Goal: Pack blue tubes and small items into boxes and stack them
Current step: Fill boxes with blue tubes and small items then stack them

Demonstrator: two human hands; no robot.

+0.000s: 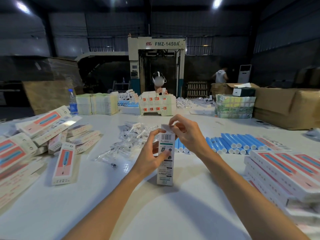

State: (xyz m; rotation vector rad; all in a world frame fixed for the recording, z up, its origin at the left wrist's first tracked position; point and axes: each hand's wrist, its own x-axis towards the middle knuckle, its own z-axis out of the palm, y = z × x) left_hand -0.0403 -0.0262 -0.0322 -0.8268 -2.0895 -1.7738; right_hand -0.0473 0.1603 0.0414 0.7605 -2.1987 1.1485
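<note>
A tall narrow white box with a barcode stands upright on the white table, its back facing me. My left hand grips the box's left side at mid-height. At the top end, my right hand pinches the box's flap. A row of blue tubes with white caps lies to the right, behind my right hand. Small items in clear bags lie in a heap behind my left hand.
Packed pink-and-blue boxes lie loose at the left and stacked at the right. Flat carton bundles, a water bottle and big cardboard boxes line the far edge. Another person sits opposite.
</note>
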